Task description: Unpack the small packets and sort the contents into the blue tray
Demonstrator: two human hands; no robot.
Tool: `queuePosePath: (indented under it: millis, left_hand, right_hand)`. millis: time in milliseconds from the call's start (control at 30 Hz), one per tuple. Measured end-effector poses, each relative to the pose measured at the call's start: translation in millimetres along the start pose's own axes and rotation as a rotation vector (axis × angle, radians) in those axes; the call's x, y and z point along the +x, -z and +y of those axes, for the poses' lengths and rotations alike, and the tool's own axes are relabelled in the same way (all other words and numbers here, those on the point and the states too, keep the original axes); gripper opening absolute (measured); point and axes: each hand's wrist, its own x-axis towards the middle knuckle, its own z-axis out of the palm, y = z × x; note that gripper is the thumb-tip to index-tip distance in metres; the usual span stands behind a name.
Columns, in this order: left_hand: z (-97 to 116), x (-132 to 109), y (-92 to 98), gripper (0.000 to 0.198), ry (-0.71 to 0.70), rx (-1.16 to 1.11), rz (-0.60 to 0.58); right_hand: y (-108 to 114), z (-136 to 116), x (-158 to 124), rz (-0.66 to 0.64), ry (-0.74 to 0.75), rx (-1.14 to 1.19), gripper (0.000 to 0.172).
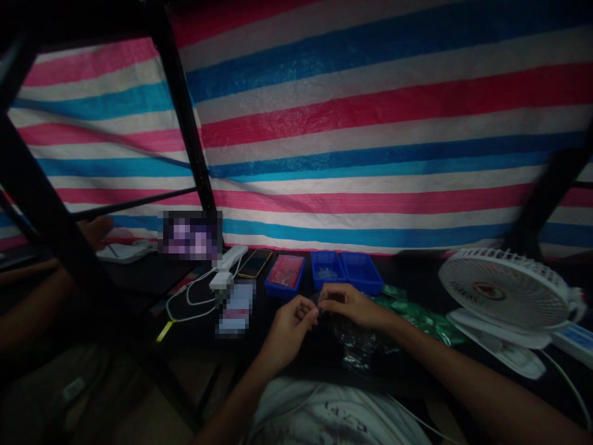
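Running this remotely, landmark = right-hand blue tray (362, 270). The small piece (319, 301) is on the near side of that tray, off to its left, between the fingertips of both hands; from the left hand (293, 324) it lies right, from the right hand (353, 304) it lies left, and I can't call either hand nearer. Long axis: can't tell, fingers cover most of it. Left hand: thumb and forefinger pressed together, seemingly pinching one side of the piece, other fingers curled. Right hand: thumb and forefinger seem to pinch the opposite side, back of the hand turned up. Look of the piece: tiny, faint glint, colour and outline lost in dim light and blur; I don't guess material. Clear plastic (357, 351) lies nearer me than the tray, green plastic (428, 321) to its near right, pink packet (286, 271) to its left
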Motion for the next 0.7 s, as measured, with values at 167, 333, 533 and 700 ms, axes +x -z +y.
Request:
queuePosePath:
  millis: [167, 333, 533, 700]
  left_hand:
    - [1.3, 0.5, 0.2, 0.019, -0.002, -0.006, -0.010]
    - [2.7, -0.9, 0.0, 0.019, -0.006, 0.000, -0.006]
    - [3.7, -0.4, -0.6, 0.020, -0.014, -0.026, -0.012]
    - [4.0, 0.9, -0.9, 0.023, -0.021, -0.031, 0.044]
  right_hand:
    - [-0.2, -1.3, -0.7, -0.020, 0.012, 0.003, 0.034]
    - [-2.7, -1.0, -1.3, 0.000, -0.018, 0.023, 0.036]
    - [-4.0, -4.1, 0.0, 0.005, 0.022, 0.049, 0.034]
    - [-2.4, -3.6, 0.9, 0.029, 0.018, 0.037, 0.035]
